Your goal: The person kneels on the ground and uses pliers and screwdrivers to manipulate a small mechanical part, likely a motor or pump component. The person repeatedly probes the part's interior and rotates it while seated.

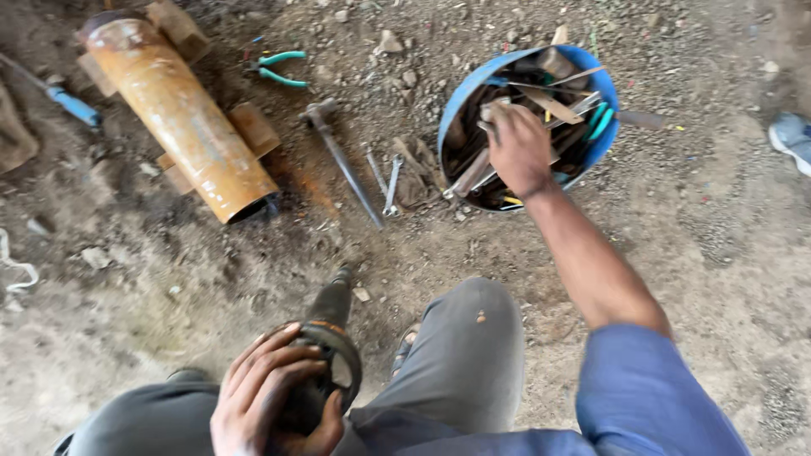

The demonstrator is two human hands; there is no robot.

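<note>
The person sat low over bare dirt ground, knees drawn up. The left hand, down at about six o'clock, was wrapped firmly around the dark body of a power tool resting between the knees, its nose pointing away toward twelve o'clock.

The right hand was stretched far out toward one o'clock and lay inside a blue bucket crammed with hand tools: flat metal bars, spanners and green-handled pliers, mostly lying across the bucket from lower left to upper right. The fingers were curled down among them, apparently closing on one of the metal pieces, though I could not tell whether they had a real grip or which piece it was. That hand was plainly the nearer one to the bucket; the left was well apart from it.

At ten o'clock a rusty steel cylinder lay slanted on wooden blocks. Between it and the bucket a hammer and two spanners rested on the ground, with green pliers above them.
</note>
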